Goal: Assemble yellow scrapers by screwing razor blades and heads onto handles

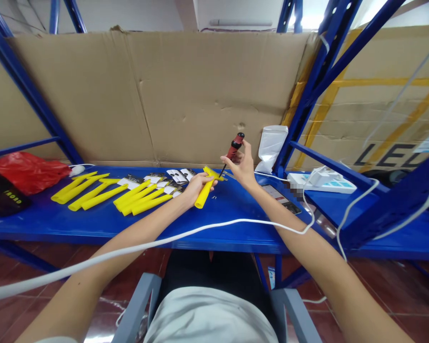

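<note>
My left hand (196, 187) is closed around a yellow tubular plastic handle (202, 197), its open end pointing down toward me and its wider head lying away from me. In my right hand (244, 169) I grip a screwdriver (233, 149) with a red and black handle. The screwdriver leans, its dark shaft running down to the head of the yellow handle; whether its tip sits in a screw is too small to tell. Left of my left hand lie several more yellow handles (139, 196), some with black-and-white cards (129, 183). A few tiny bits (213, 197) lie beside the held handle.
The blue shelf top (93, 227) carries a red plastic bag (28, 170), a phone (280, 198), a white packet (271, 148) and a white power strip (334, 185). A white cable (186, 233) crosses in front of my forearms. Cardboard (214, 85) stands behind, between blue posts (309, 102).
</note>
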Demonstrator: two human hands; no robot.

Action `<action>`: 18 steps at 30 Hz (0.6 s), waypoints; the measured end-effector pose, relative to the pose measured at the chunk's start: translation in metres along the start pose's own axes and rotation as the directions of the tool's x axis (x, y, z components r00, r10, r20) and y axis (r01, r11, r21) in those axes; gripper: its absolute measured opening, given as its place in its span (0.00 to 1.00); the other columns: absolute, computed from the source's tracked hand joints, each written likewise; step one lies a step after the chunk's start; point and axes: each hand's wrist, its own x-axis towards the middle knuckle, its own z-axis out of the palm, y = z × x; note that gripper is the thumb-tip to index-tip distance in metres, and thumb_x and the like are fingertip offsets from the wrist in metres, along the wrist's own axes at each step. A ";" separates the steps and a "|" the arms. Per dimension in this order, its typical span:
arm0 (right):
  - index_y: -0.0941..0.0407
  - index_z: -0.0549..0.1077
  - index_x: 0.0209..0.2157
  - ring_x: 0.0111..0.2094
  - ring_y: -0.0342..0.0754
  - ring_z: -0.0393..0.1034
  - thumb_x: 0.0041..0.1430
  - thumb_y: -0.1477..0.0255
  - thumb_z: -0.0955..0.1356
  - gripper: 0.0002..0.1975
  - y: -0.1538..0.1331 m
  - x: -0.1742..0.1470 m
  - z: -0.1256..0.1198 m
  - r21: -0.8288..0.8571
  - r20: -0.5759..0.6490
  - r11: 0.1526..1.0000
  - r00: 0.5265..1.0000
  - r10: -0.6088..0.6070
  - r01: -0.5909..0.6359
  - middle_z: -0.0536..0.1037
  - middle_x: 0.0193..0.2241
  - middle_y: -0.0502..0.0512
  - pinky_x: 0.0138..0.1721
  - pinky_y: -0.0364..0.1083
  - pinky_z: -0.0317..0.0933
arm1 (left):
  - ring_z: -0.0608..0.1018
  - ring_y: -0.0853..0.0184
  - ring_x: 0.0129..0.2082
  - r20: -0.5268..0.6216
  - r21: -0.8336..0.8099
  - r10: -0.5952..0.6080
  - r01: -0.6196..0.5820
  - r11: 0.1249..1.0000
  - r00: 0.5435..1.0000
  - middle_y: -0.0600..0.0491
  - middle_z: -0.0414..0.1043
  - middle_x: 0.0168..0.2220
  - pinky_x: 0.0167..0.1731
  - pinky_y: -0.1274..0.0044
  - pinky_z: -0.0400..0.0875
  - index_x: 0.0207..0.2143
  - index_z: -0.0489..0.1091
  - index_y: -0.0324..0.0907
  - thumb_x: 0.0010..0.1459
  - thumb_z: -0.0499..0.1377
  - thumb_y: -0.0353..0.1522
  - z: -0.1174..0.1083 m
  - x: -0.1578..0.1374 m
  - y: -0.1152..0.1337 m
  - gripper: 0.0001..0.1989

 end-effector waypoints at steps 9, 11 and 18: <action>0.45 0.53 0.49 0.41 0.57 0.88 0.54 0.50 0.80 0.39 0.008 0.026 -0.016 0.257 -0.265 0.963 0.952 0.154 -0.084 0.85 0.38 0.49 0.47 0.60 0.85 | 0.83 0.69 0.31 0.022 -0.029 0.077 -0.076 0.997 0.997 0.46 0.82 0.43 0.25 0.82 0.72 0.49 0.72 0.38 0.59 0.67 0.19 0.003 -0.007 0.012 0.17; 0.45 0.52 0.46 0.40 0.56 0.88 0.50 0.50 0.82 0.40 0.013 0.031 -0.021 0.333 -0.290 0.934 0.928 0.233 -0.131 0.85 0.38 0.47 0.44 0.58 0.86 | 0.83 0.69 0.31 0.029 -0.031 0.078 -0.077 0.997 0.997 0.45 0.82 0.43 0.24 0.82 0.71 0.48 0.72 0.38 0.58 0.67 0.20 0.003 -0.007 0.011 0.17; 0.45 0.52 0.46 0.40 0.60 0.89 0.46 0.53 0.84 0.43 0.014 0.029 -0.018 0.384 -0.265 0.908 0.923 0.281 -0.167 0.81 0.35 0.44 0.40 0.59 0.88 | 0.83 0.67 0.31 0.041 -0.022 0.048 -0.047 0.999 0.998 0.46 0.82 0.41 0.23 0.81 0.70 0.48 0.70 0.39 0.58 0.67 0.20 0.006 -0.008 0.010 0.17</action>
